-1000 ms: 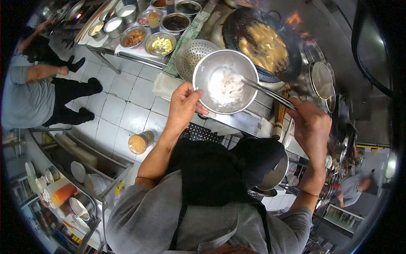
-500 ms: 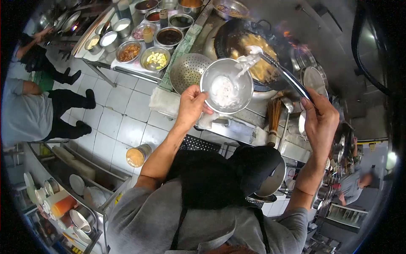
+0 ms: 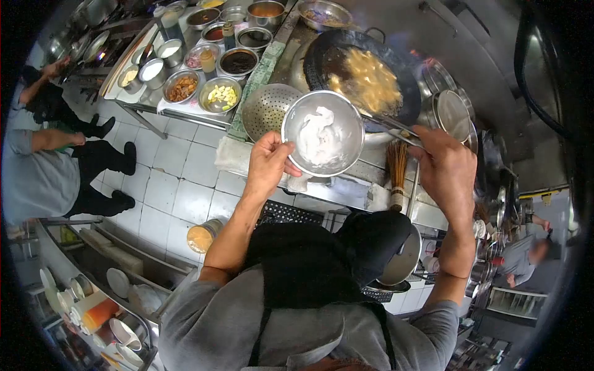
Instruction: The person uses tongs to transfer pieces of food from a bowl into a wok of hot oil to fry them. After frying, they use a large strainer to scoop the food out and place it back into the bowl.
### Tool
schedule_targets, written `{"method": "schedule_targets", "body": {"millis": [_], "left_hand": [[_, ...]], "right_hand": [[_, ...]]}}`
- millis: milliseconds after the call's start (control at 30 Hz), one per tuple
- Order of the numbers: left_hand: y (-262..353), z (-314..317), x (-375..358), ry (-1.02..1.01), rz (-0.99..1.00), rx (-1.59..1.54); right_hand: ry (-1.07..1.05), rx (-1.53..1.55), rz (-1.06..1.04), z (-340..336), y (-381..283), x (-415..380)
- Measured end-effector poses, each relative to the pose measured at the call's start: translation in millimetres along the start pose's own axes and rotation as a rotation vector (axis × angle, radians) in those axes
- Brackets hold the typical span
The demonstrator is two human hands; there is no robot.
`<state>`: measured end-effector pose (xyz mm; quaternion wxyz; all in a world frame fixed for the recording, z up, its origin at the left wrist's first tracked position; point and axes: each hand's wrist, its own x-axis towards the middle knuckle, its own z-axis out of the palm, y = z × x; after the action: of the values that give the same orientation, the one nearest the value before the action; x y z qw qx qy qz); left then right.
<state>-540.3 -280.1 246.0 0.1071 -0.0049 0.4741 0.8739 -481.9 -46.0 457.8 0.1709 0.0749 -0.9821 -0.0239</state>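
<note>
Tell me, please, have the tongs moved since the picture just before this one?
Yes, the tongs moved: their tips went from over the wok to its near edge, beside the metal bowl's rim.

A left hand (image 3: pixel 269 166) grips the rim of a metal bowl (image 3: pixel 346 117) holding white, wet-looking food (image 3: pixel 318 137), as the right hand (image 3: pixel 447 174) grasps metal tongs (image 3: pixel 396 127) angled toward the bowl. Beyond the hands, golden pieces (image 3: pixel 371 80) cook in a dark wok (image 3: pixel 318 57). A perforated strainer (image 3: pixel 265 111) lies just past the left hand, with pans (image 3: pixel 184 88) of ingredients farther beyond on a table (image 3: pixel 147 98). A bristled brush (image 3: pixel 396 168) rests between the hands, nearer the right. Well left of them are two people (image 3: pixel 44 167).
</note>
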Motion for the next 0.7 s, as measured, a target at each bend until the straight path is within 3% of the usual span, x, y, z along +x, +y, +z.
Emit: {"method": "schedule_targets", "body": {"millis": [67,300,700], "left_hand": [[5.5,3.8,-1.4,0.005,-0.006,0.056],[20.8,16.9,-12.9,-0.091,0.009,0.21],[-8.4,-2.6,10.7,-0.029,-0.062,0.176]], "right_hand": [[-0.064,-0.046,-0.171,-1.0,-4.8,0.8],[-0.078,-0.11,-0.271,29.0,-9.6,0.8],[0.076,0.035,-0.071,-3.3,-1.3,-10.1]]}}
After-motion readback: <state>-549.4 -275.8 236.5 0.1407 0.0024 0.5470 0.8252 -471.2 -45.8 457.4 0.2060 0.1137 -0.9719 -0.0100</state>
